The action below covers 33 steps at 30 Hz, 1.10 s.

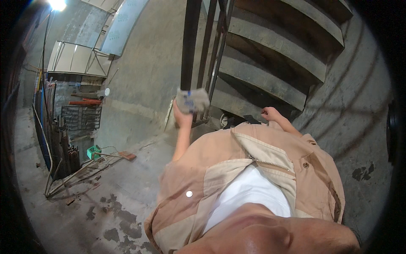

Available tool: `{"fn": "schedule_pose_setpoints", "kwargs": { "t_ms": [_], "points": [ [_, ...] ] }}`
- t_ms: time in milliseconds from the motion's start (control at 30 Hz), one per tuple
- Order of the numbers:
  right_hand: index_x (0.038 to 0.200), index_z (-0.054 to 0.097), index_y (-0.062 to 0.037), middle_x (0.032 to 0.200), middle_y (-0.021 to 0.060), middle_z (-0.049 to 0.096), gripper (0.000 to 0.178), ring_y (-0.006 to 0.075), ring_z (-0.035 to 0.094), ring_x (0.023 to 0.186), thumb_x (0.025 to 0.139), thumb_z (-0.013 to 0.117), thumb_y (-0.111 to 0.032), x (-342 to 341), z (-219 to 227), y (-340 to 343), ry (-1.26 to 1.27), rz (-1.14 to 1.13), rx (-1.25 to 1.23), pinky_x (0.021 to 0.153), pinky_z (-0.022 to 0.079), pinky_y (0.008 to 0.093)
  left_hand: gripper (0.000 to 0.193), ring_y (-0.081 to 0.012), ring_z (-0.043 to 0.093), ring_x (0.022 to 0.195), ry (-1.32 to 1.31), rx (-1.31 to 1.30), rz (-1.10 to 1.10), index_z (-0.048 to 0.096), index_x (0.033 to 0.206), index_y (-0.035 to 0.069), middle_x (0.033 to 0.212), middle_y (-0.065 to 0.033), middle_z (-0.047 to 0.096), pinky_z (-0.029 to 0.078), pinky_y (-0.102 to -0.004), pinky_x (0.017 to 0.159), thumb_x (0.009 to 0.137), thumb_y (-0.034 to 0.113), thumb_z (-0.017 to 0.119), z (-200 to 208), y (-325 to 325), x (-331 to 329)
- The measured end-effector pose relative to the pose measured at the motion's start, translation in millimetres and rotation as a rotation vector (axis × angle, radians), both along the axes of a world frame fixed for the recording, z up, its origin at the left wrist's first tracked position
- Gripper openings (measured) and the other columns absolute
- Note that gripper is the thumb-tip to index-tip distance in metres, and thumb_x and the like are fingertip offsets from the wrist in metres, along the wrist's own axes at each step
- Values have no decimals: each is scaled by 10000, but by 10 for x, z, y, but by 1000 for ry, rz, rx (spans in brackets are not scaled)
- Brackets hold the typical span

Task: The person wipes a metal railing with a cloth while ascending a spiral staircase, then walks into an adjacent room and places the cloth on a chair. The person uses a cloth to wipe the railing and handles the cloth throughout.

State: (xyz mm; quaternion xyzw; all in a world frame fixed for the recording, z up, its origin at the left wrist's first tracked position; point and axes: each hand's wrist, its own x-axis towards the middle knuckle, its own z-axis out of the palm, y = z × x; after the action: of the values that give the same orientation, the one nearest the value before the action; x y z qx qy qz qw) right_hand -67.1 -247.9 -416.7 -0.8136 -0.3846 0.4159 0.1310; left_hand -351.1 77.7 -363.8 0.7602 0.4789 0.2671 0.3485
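Observation:
My left hand (181, 114) is raised at the stair railing (191, 51), beside a dark metal post. Its fingers are closed on a pale grey cloth (193, 100) with blue marks, which lies across the post's lower part. The cloth is slightly blurred and covers most of the fingers. My right hand (270, 113) is by my right side near the lowest steps, its fingers curled in and nothing visible in them. Between the two hands, a shoe (223, 120) shows partly beyond my jacket's edge.
Concrete stairs (262, 72) rise ahead to the right, next to the railing. At the left, metal bars and pipes (63, 148) lean together near a green box (93, 152) and a brown block (127, 155). A bright lamp (57, 4) shines at the upper left.

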Motion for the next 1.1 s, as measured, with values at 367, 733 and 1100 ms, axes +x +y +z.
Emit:
{"fn": "schedule_pose_setpoints", "kwargs": {
  "t_ms": [367, 733, 1100],
  "points": [
    [999, 635, 16, 852, 135, 688, 243, 248, 663, 749, 831, 637, -160, 44, 478, 141, 229, -235, 60, 694, 527, 356, 766, -436, 550, 1069, 17, 305, -119, 401, 1276, 36, 1160, -233, 565, 465, -483, 910, 628, 177, 784, 1720, 1018, 2617],
    [1057, 616, -7, 800, 37, 615, 174, 118, 571, 708, 922, 579, -111, 889, 1190, 1254, 235, -185, 458, 660, 491, 269, 777, -403, 579, 1038, 21, 486, -93, 371, 1260, 51, 1138, -226, 566, 496, -486, 852, 653, 270, 802, 2070, 1177, 3039],
    [1124, 580, 12, 1060, 226, 633, 440, 346, 604, 1024, 770, 676, -231, 1499, 2993, 3439, -407, -219, 854, 881, 481, 405, 809, -418, 499, 1142, 129, 192, -22, 328, 1349, 83, 1252, -201, 513, 437, -474, 935, 669, 142, 762, 521, 398, 908]
  ]
}}
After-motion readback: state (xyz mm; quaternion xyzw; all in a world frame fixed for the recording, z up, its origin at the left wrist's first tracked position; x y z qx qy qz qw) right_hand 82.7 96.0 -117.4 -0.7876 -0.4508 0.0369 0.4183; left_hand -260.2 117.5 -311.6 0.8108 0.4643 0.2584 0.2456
